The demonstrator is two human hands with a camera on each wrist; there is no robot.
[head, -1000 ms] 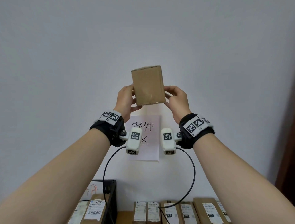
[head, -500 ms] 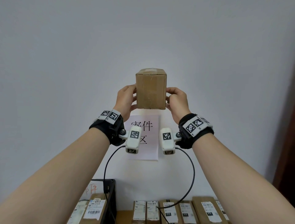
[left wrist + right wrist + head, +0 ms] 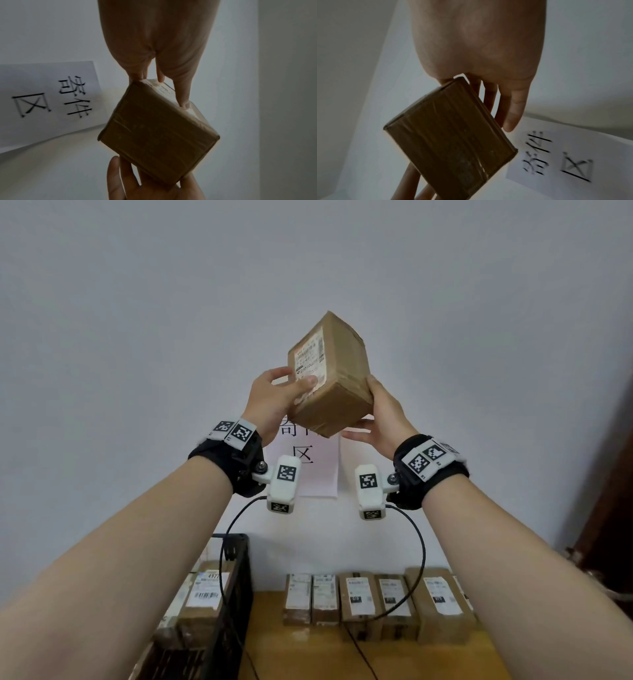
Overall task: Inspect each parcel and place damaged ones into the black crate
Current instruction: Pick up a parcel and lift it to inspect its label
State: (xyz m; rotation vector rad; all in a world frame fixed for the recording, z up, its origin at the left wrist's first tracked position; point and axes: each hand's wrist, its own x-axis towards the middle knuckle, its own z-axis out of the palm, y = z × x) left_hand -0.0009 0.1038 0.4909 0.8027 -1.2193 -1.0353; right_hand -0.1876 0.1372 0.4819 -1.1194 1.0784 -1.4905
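Cardboard parcel [image 3: 330, 373], small, taped seams, shipping label on one face, held up at head height in front of the wall, tilted w/ one corner pointing down. It sits above the paper wall sign [image 3: 308, 463] and well above the desk.

Step in hand (judged): inspection, rotating the box to read each face. To do it well: turn slowly, one face at a time, check corners and tape lines for crush, tears, lifted tape; the wrist views show only dim brown faces, no clear dent, so no verdict yet. Keep grip on edges, not over the label.

L hand [image 3: 274, 402]: at parcel's 9 o'clock, thumb lying across the label's lower edge, fingers behind; grasping the box. R hand [image 3: 383, 419]: at parcel's 4 o'clock, fingers fairly straight along the far face, thumb under the bottom edge; loosely cupping, supporting rather than clenching.

Black crate [image 3: 236, 594] at 7 o'clock of the head view, already w/ labelled parcels inside. Row of parcels [image 3: 373, 601] on wooden desk [image 3: 267, 645] at 6 o'clock, standing side by side against the wall.
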